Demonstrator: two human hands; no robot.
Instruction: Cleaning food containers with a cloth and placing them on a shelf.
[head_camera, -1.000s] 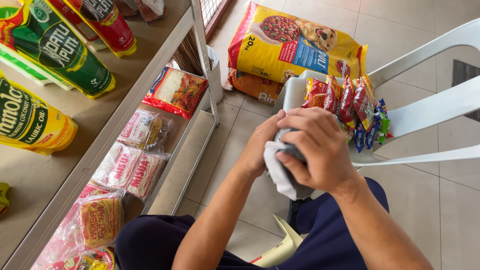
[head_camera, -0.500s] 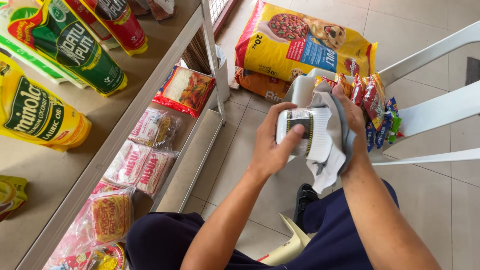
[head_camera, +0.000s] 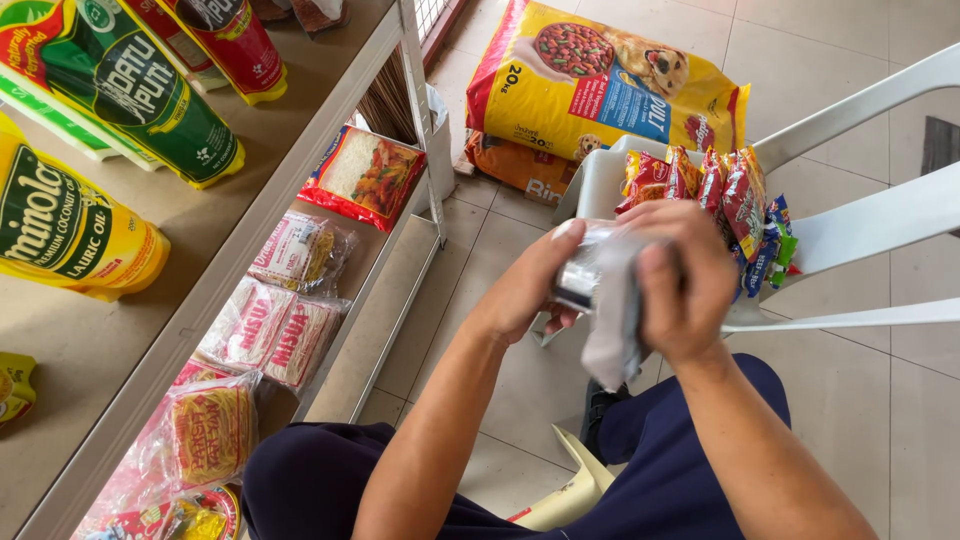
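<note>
In the head view my left hand (head_camera: 530, 290) grips a small shiny metal can (head_camera: 578, 285) from the left side. My right hand (head_camera: 680, 275) presses a pale grey cloth (head_camera: 612, 325) over the can's right half, and the cloth hangs down below my fingers. Both hands are held above my lap, in front of a white plastic chair (head_camera: 860, 230). Most of the can is hidden by the cloth and my fingers.
Snack packets (head_camera: 715, 195) lie on the chair seat. A big yellow pet food bag (head_camera: 610, 85) lies on the tiled floor behind. On my left a shelf (head_camera: 300, 170) holds oil pouches (head_camera: 70, 230), a green pouch (head_camera: 130, 90), and noodle packs (head_camera: 275, 330) below.
The can has turned in my hands and the cloth has shifted. My right hand now covers it from the right, where before it was behind the can with the label showing.
</note>
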